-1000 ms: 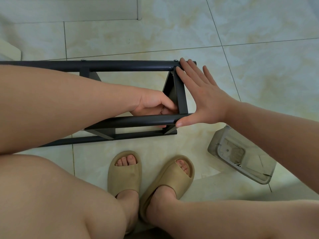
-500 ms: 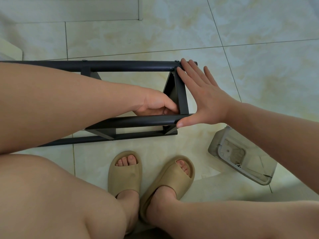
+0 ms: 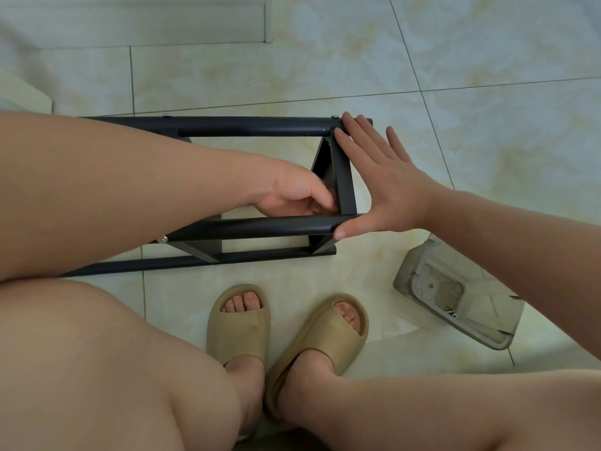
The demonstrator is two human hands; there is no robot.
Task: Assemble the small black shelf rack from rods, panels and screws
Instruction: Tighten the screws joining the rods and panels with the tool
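The black shelf rack (image 3: pixel 260 126) lies on its side on the tiled floor, its round rods running left to right. At its right end stands a black end panel (image 3: pixel 343 182). My right hand (image 3: pixel 387 187) lies flat and open against the outside of that panel, fingertips on the far rod and thumb on the end of the near rod (image 3: pixel 253 227). My left hand (image 3: pixel 294 193) reaches inside the frame, fingers curled at the panel's inner face just above the near rod; what they pinch is hidden. Silver screw heads (image 3: pixel 161 239) show on the rods.
A clear plastic tray (image 3: pixel 455 297) with small hardware lies on the floor at the right. My feet in tan slippers (image 3: pixel 239 323) rest just in front of the rack. My knees fill the lower corners. A white object's corner (image 3: pixel 29 96) sits at the far left.
My left hand's fingers have shifted slightly at the inner face of the end panel. My right hand and the rack have stayed in place.
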